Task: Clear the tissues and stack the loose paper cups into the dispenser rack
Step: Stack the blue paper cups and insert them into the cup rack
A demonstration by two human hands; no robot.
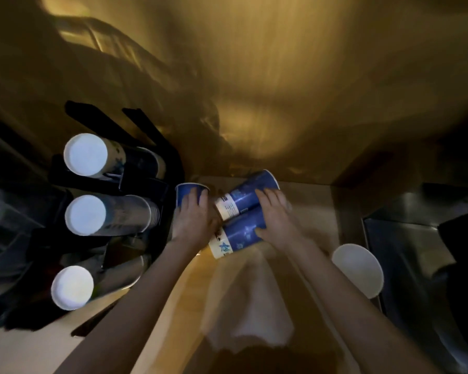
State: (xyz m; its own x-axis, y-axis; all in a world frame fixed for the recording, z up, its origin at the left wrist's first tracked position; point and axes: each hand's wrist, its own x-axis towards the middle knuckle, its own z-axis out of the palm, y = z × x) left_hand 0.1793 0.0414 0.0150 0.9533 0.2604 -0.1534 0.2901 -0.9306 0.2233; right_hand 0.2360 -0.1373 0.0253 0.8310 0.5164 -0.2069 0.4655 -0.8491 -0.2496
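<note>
On the wooden counter lie blue paper cups. My left hand [194, 214] grips a short blue cup [187, 192] standing next to the black dispenser rack [157, 147]. My right hand [277, 217] rests over two long blue cup stacks lying on their sides: the upper stack [245, 195] and the lower stack [234, 237]. The rack at the left holds three cup stacks with white bottoms facing me: top [85, 155], middle [86, 215], bottom [72, 288]. A white tissue [250, 300] lies spread on the counter between my forearms.
A white bowl or lid [358, 268] sits at the counter's right edge. A dark steel sink [416, 238] lies to the right. A brown wall [254, 76] rises behind the counter. Dark clutter fills the far left.
</note>
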